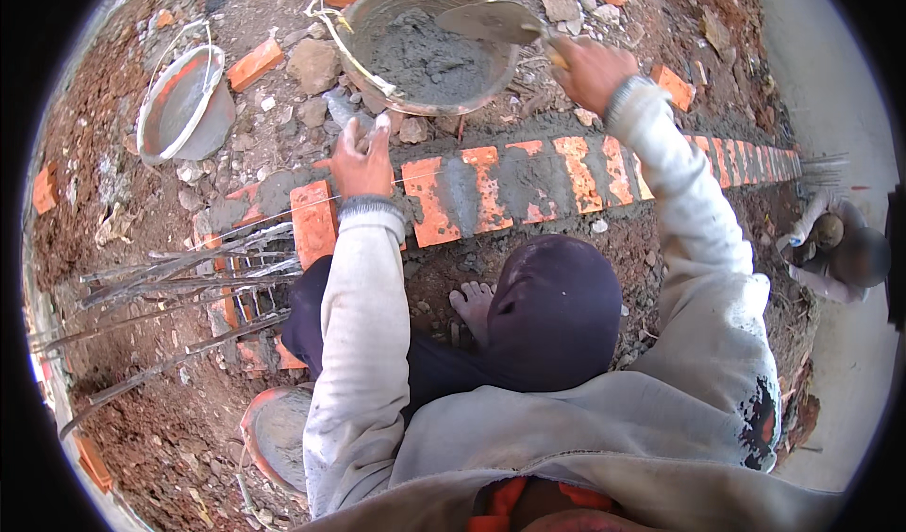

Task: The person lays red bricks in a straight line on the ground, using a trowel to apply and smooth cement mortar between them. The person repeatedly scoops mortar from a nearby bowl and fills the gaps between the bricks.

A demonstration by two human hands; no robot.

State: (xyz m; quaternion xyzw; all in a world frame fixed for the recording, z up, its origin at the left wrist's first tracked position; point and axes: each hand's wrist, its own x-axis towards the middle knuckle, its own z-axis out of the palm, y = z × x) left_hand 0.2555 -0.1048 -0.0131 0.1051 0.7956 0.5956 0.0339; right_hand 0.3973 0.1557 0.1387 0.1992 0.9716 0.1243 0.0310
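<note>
My right hand [595, 74] grips the handle of a trowel [486, 21], whose blade is over the rim and inside of a bucket of wet grey mortar [425, 65]. My left hand [363, 159] is just above the brick course near its left end, its mortar-smeared fingers bent and slightly apart with nothing clearly in them. A loose-looking orange brick [311, 230] lies just below and left of it. The brick course [487, 188], patched with mortar, runs to the right, with a thin string along its left part.
An empty-looking bucket [184, 112] stands upper left, another [274, 433] lower left. Steel bars [160, 277] jut leftward. Loose bricks [255, 60], stones and soil surround me. A co-worker [845, 249] crouches at far right by a concrete surface [840, 390].
</note>
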